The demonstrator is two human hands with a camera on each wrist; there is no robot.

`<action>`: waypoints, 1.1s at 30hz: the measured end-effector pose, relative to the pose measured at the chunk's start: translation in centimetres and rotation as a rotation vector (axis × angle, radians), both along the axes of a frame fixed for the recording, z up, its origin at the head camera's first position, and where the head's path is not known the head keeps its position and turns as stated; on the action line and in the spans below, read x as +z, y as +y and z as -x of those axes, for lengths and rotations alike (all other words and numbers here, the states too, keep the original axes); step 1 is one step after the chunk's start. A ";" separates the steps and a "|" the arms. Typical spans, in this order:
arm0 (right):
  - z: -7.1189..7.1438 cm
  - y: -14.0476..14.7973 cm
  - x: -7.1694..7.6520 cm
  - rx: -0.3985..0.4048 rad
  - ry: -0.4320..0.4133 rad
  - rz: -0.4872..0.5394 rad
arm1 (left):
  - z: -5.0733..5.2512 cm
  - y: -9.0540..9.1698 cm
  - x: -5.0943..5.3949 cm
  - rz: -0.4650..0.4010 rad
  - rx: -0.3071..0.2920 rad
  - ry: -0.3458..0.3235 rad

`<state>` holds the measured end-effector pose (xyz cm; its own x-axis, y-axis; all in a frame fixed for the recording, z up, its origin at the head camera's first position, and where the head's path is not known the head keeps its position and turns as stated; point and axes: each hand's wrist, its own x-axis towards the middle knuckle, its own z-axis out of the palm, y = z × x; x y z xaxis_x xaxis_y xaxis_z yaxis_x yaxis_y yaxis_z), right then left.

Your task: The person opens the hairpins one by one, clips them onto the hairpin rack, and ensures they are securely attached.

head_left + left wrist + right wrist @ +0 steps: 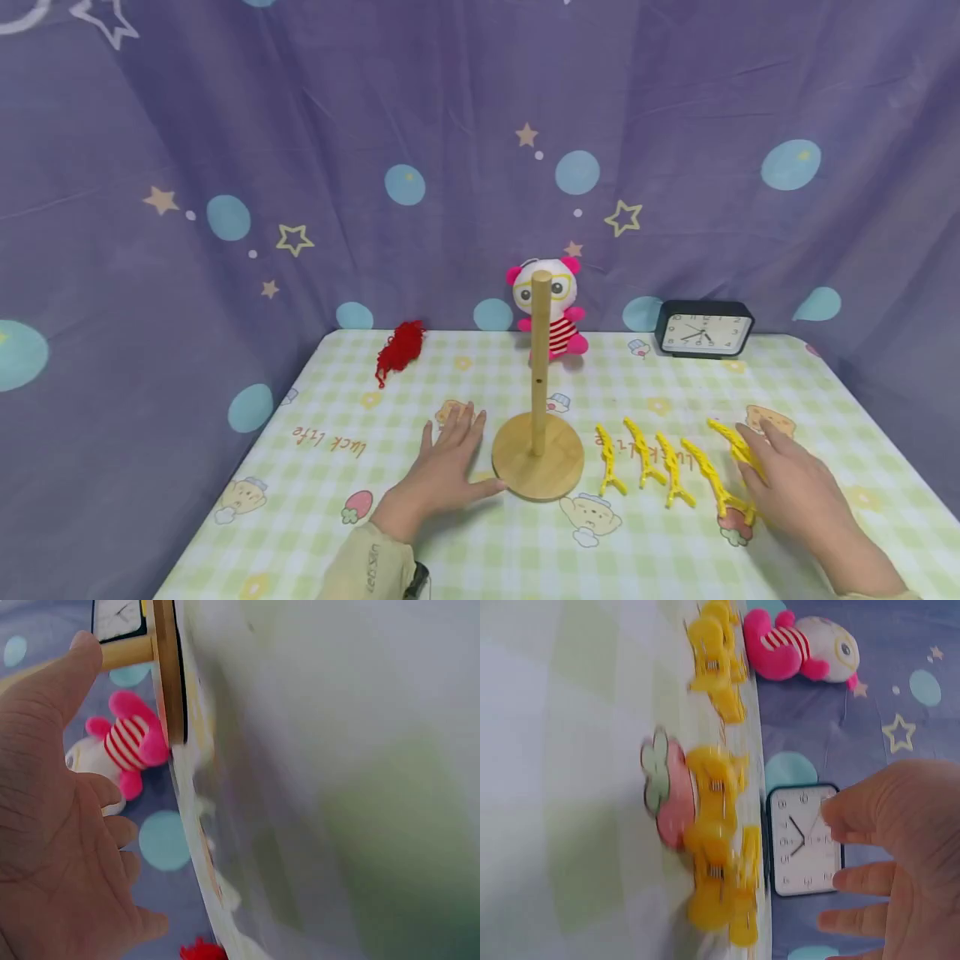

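Observation:
Several yellow plastic clothespins (pixel 671 475) lie in a loose row on the table's right half; their springs show in the right wrist view. My right hand (pixel 798 483) is over the rightmost clothespin (pixel 727 433), partly covering it, fingers spread and holding nothing. A wooden stand with an upright post (pixel 540 358) and round base (pixel 517 467) is at the table's middle. Just left of that base is my left hand (pixel 442 479), fingers extended, its thumb near the base's front edge. Whether the thumb touches it I cannot tell.
A pink and white plush toy (pixel 562 333) sits behind the post. At the back right stands a black alarm clock (pixel 705 329). A red yarn bundle (pixel 401 346) lies at the back left. The checked tablecloth (pixel 300 517) meets a purple curtain (pixel 450 100) behind.

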<state>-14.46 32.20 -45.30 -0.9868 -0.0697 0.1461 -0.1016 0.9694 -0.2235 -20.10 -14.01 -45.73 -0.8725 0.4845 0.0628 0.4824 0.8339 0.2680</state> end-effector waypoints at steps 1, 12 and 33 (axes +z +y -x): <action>0.0 0.5 0.0 -0.019 -0.020 0.005 | 0.1 0.3 0.1 0.005 -0.012 -0.018; 0.2 4.4 -0.6 -0.146 -0.225 0.063 | 1.3 2.6 -0.3 0.041 -0.069 -0.193; 1.4 5.0 -1.6 -0.061 -0.229 0.085 | 1.3 3.6 -0.6 0.056 -0.024 -0.282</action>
